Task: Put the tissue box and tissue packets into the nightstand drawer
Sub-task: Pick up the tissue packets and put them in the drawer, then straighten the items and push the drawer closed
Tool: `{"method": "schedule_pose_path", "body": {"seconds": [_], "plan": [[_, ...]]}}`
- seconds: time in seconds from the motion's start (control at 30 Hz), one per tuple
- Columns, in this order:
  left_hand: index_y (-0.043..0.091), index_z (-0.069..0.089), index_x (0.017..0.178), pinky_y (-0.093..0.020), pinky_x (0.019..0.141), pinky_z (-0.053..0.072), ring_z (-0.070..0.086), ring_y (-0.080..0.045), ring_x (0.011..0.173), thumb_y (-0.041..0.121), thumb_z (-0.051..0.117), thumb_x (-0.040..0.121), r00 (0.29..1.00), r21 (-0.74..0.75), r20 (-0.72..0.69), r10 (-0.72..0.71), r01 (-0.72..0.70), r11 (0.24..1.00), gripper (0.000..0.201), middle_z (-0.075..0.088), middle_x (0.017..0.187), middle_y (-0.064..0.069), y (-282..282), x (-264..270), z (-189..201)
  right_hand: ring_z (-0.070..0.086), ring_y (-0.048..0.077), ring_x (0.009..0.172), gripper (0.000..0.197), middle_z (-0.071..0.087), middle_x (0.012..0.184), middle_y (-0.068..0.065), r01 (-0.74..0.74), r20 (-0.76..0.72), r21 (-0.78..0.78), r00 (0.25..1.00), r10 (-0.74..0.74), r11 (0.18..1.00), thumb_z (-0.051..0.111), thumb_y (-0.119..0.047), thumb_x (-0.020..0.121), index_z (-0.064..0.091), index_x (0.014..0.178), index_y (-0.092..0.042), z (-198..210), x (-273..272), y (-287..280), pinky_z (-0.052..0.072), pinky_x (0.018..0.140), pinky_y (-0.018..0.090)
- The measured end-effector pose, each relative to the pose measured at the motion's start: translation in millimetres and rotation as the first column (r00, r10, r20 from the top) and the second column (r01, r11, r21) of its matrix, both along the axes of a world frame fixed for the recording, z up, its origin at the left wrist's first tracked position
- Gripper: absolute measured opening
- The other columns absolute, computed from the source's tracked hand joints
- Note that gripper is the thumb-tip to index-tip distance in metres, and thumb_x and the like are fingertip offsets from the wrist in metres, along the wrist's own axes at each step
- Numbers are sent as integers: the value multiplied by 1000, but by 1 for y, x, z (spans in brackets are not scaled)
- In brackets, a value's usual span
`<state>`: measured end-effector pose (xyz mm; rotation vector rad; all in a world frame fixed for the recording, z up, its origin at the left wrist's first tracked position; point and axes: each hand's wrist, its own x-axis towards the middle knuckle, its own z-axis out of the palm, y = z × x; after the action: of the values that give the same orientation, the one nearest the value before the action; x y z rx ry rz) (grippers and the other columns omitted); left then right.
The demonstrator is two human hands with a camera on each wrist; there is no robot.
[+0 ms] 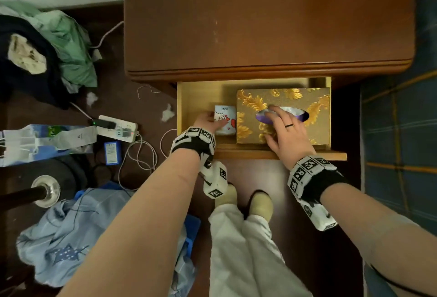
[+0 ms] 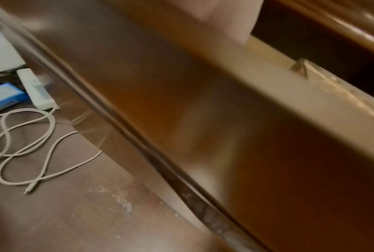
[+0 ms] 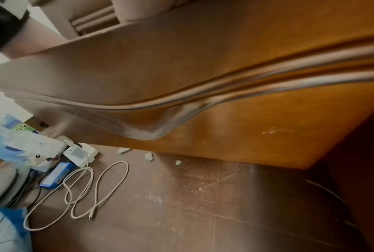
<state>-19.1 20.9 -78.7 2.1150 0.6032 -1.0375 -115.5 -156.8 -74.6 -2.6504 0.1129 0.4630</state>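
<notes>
The nightstand drawer [image 1: 186, 98] stands pulled out in the head view. A gold patterned tissue box [image 1: 316, 117] lies flat in its right part. My right hand [image 1: 283, 126] rests on top of the box with fingers spread flat over its oval slot. To the left of the box a white tissue packet [image 1: 225, 113] with a cartoon print and red hearts sits in the drawer. My left hand [image 1: 205, 120] holds that packet from its left side, fingers mostly hidden behind it. Both wrist views show only the drawer front [image 2: 181, 102] and the floor.
The nightstand top [image 1: 260, 17] is bare wood. On the floor left lie a power strip [image 1: 118, 127], a white cable [image 1: 139, 157], a blue box [image 1: 112, 152], a bag and piled clothes. A blue plaid bed [image 1: 402, 119] borders the right. My slippered feet [image 1: 246, 199] stand before the drawer.
</notes>
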Motion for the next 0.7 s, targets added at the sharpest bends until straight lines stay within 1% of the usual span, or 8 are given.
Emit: {"method": "schedule_pose_path", "body": {"seconds": [0.07,0.23,0.37,0.47,0.53,0.57,0.63,0.7], "plan": [[5,41,140,-38,106,44,51,-30,128,28,66,85,1000,24,8,-27,27,999,64,50,143,-15,-2,-4,-5,41,32,131,53,41,148,8,21,-4,11,1000,-21,1000,58,-22,85,44,135,-13,-1,0,-1,34,108,47],[4,56,125,-35,98,49,60,-28,117,28,62,88,969,118,-75,-235,242,963,45,62,129,-14,-2,4,-4,37,30,134,52,36,151,4,32,-32,6,999,-32,999,56,-25,87,41,137,-16,3,0,1,31,110,45],[4,55,128,-34,102,47,58,-28,119,28,61,88,938,150,-141,-318,337,929,47,59,132,-14,-5,11,-3,36,29,135,53,36,151,4,34,-32,-13,999,-34,999,55,-26,88,40,138,-16,2,-1,1,29,110,45],[2,52,127,-31,92,46,59,-25,111,28,56,91,925,184,-128,-358,377,908,44,59,130,-15,-8,6,-4,36,28,135,51,37,150,4,26,-23,-36,999,-26,999,55,-25,88,42,137,-16,3,0,2,26,110,44],[2,49,127,-34,92,48,59,-28,113,30,57,90,938,203,-105,-330,345,916,46,60,128,-16,-11,1,-3,37,27,135,48,41,148,4,37,0,-29,999,-37,999,55,-21,87,45,134,-16,5,-1,1,23,109,42],[3,46,129,-35,93,48,59,-30,116,32,58,90,948,210,-95,-304,318,925,50,59,128,-16,-12,-2,-1,37,26,135,46,42,147,4,71,10,-10,997,-71,997,54,-18,87,47,133,-16,8,-2,1,21,109,41],[3,34,140,-39,99,45,54,-32,123,37,56,90,969,233,-52,-243,248,940,64,54,135,-18,-8,-6,3,38,25,134,44,45,145,4,220,35,54,974,-222,974,54,-12,86,50,130,-16,14,-6,-3,21,107,39],[6,29,143,-46,105,43,49,-34,127,41,52,90,981,262,67,-184,161,952,68,49,140,-18,2,-11,12,38,26,133,44,46,143,5,434,58,90,896,-440,896,55,-8,84,52,127,-15,23,-13,-11,21,108,41]]}}
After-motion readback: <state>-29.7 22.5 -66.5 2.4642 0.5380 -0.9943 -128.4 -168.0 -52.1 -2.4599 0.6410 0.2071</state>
